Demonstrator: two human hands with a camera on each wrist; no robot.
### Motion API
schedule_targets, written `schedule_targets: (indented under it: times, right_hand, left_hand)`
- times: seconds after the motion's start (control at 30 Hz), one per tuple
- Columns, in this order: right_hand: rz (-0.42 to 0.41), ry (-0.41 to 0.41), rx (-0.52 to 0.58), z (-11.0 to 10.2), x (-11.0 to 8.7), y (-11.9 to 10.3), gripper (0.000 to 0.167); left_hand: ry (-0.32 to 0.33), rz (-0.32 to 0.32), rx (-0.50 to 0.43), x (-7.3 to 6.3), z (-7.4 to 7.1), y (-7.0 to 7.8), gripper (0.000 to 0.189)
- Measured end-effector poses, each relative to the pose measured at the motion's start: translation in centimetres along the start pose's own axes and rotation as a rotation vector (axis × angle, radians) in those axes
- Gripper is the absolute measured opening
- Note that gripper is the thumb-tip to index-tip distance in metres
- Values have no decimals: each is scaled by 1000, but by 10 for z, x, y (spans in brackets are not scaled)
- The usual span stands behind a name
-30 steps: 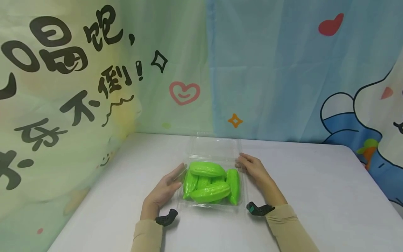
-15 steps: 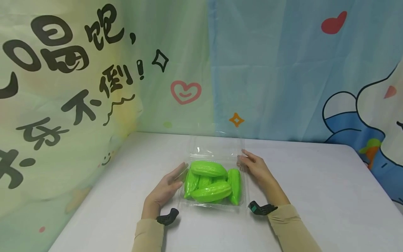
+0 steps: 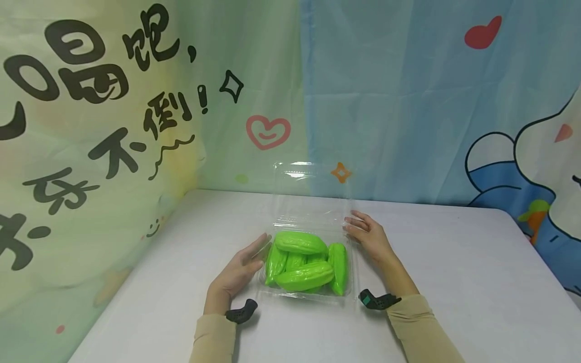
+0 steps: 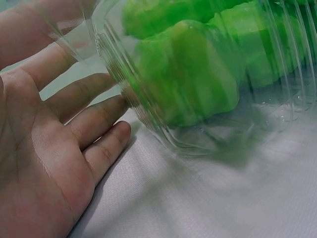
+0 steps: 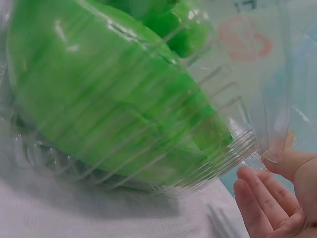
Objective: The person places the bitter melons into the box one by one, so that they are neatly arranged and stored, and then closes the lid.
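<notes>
A clear plastic clamshell box [image 3: 308,297] stands on the table with its lid [image 3: 308,196] raised behind it. Inside lie several bright green, ridged, pod-shaped pieces [image 3: 304,276]; their exact kind is hard to tell. My left hand [image 3: 238,272] rests along the box's left side, its fingers fairly straight and touching the clear wall [image 4: 133,99] in the left wrist view. My right hand [image 3: 369,239] is at the back right corner, by the hinge. The right wrist view has its thumb [image 5: 292,163] at the lid's lower edge, other fingers extended below; one fingertip is partly hidden behind the lid.
A white-covered table [image 3: 454,272] extends around the box. Behind it and on the left hang printed cloths [image 3: 390,101] with writing, hearts and a cartoon figure. Each wrist wears a dark device [image 3: 242,311] near a beige sleeve [image 3: 419,325].
The lid has swung up from leaning low behind the box to standing more upright. My right fingers have shifted slightly upward and away at the hinge; the left hand stays at the left side.
</notes>
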State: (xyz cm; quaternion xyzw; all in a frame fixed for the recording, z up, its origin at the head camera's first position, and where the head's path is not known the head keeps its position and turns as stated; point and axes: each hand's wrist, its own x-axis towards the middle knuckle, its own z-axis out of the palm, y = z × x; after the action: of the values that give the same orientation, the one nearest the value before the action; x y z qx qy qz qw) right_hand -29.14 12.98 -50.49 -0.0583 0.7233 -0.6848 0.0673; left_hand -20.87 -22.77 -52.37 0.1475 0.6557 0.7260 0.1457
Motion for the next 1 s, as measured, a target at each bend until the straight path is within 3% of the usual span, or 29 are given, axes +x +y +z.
schedule_targets:
  times: [0.13, 0.63, 1.0]
  right_hand:
    - [-24, -7, 27, 0, -2, -3, 64]
    - [-43, 17, -59, 2, -5, -7, 60]
    - [-120, -12, -3, 2, -6, -10, 59]
  left_hand:
    - [8, -7, -7, 0, 0, 0, 74]
    - [-8, 1, 0, -1, 0, 1, 74]
    - [-9, -7, -25, -1, 1, 2, 73]
